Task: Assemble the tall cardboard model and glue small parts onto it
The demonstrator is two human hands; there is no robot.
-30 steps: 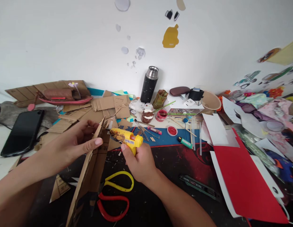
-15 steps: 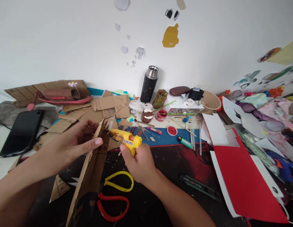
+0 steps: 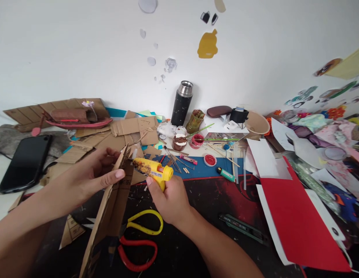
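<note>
My left hand [image 3: 91, 175] pinches the top edge of a tall folded cardboard piece [image 3: 110, 212] that stands tilted on the dark mat. My right hand [image 3: 169, 200] is wrapped round the handle of a yellow glue gun [image 3: 152, 170], with its nozzle against the cardboard's upper edge next to my left thumb. Just below both hands lie scissors [image 3: 139, 239] with one yellow and one red handle loop.
A black phone [image 3: 24, 162] lies at the left, with cardboard scraps [image 3: 110, 135] behind. A black flask [image 3: 182, 103], paint pots [image 3: 197, 141], sticks and a green lighter [image 3: 226, 174] crowd the back. Red paper [image 3: 298, 227] and white sheets [image 3: 265, 156] lie at the right, a utility knife [image 3: 243, 228] near them.
The glue gun has shifted slightly left along the cardboard's top edge; my left hand keeps its hold.
</note>
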